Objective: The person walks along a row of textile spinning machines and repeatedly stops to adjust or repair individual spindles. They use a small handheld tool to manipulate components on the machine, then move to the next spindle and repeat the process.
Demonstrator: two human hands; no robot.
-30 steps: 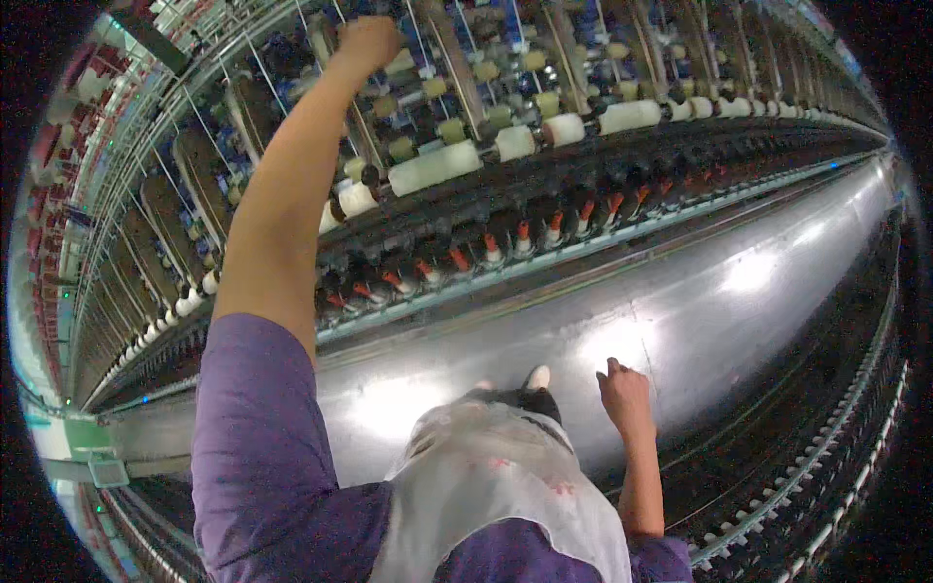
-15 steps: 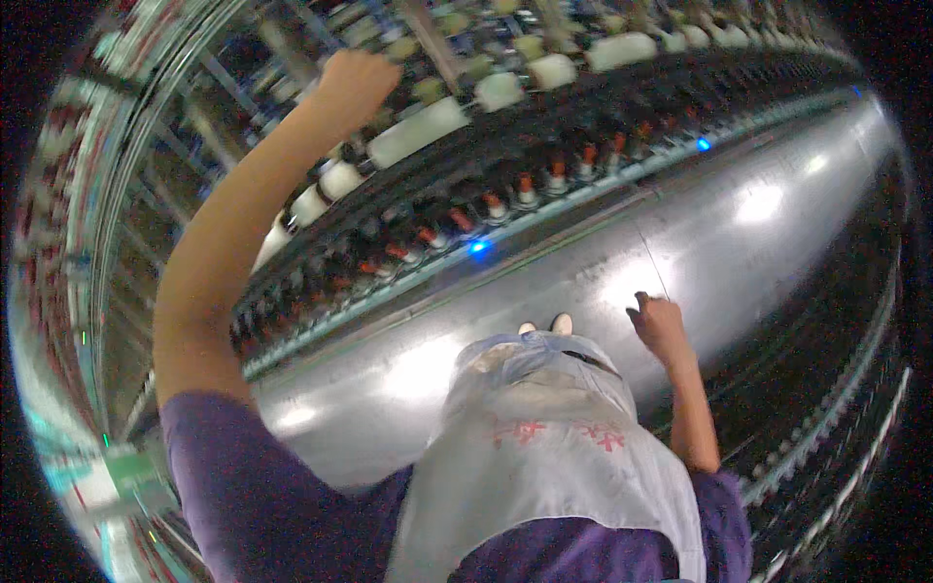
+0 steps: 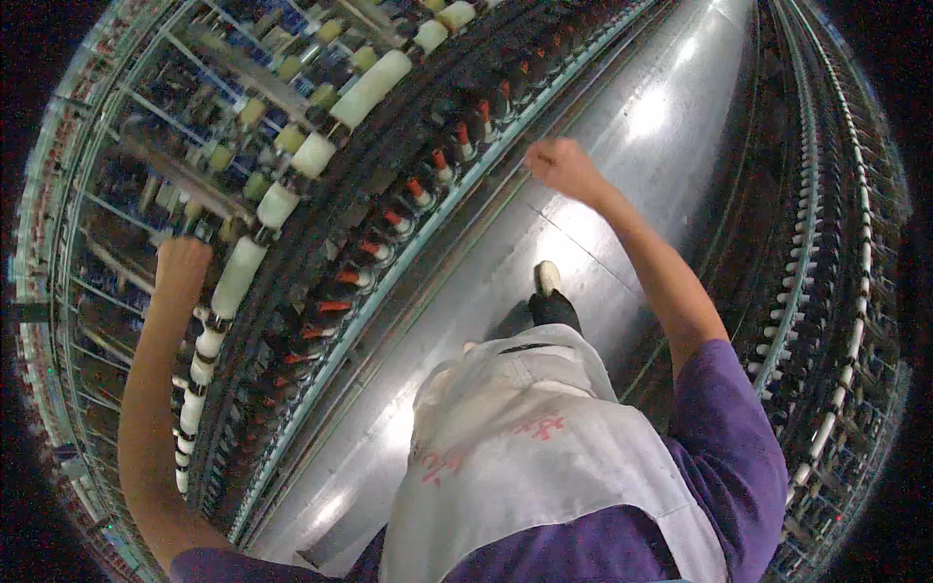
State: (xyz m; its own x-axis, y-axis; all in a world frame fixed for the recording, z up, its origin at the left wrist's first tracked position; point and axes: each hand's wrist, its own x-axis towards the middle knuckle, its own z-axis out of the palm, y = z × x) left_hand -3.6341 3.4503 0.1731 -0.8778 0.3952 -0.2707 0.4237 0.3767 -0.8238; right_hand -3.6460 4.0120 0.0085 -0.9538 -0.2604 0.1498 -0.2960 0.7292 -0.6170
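My left hand point(image 3: 183, 264) is closed, knuckles up, over the spinning machine on the left. It is close beside a white roller point(image 3: 238, 277) in the machine's long row. What its fingers hold, if anything, is hidden beneath it. Below the rollers runs a line of spindles with orange-red bobbins point(image 3: 418, 192). My right hand point(image 3: 567, 170) is a loose fist raised over the aisle, near the machine's lower rail, touching nothing. No object shows in it.
A shiny metal-grey floor point(image 3: 593, 233) forms the narrow aisle between two machines. On the right, another spindle row point(image 3: 802, 243) and a white roller line point(image 3: 862, 243) run alongside. My shoe point(image 3: 548, 278) is on the floor, ahead of my white apron point(image 3: 525, 428).
My view has turned, so the aisle now runs steeply upward. My left hand has come down and left in the picture; my right has swung up and forward. One foot has stepped ahead.
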